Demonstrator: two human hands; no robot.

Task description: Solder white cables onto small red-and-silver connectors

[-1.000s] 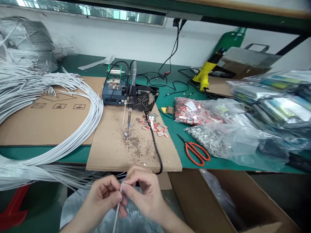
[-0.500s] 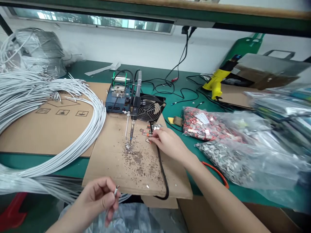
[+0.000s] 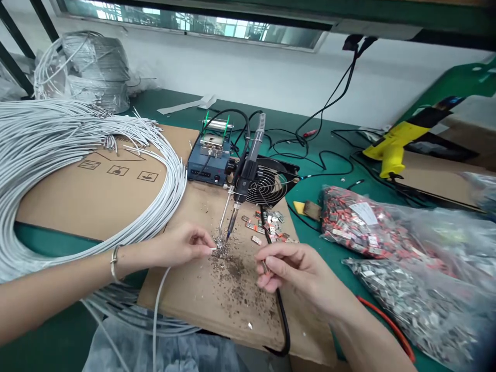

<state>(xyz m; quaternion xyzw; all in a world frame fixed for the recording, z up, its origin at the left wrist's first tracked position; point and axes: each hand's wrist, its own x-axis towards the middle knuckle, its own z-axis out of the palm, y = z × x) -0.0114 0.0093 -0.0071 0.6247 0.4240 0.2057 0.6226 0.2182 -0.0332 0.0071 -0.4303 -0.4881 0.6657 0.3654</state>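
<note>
My left hand (image 3: pixel 194 245) pinches the end of a white cable (image 3: pixel 157 305), close to the tip of the soldering iron (image 3: pixel 248 170), which is held in a stand. The cable hangs down from that hand toward the lap. To the right, my right hand (image 3: pixel 287 266) is closed on a small connector (image 3: pixel 265 267), mostly hidden by its fingers. Several loose connectors (image 3: pixel 253 226) lie behind it on the cardboard (image 3: pixel 182 294). Dark crumbs and solder bits are scattered under the iron tip.
A blue soldering station (image 3: pixel 207 165) and a black fan (image 3: pixel 269 186) stand behind. White cable bundles (image 3: pixel 135 227) lie left. On the right are a bag of red connectors (image 3: pixel 349 222), a bag of metal parts (image 3: pixel 411 299) and a yellow tool (image 3: pixel 395 144).
My left hand has moved up and forward with the cable end to the iron tip. My right hand has come back from the loose connectors with one in its fingers. The view has shifted.
</note>
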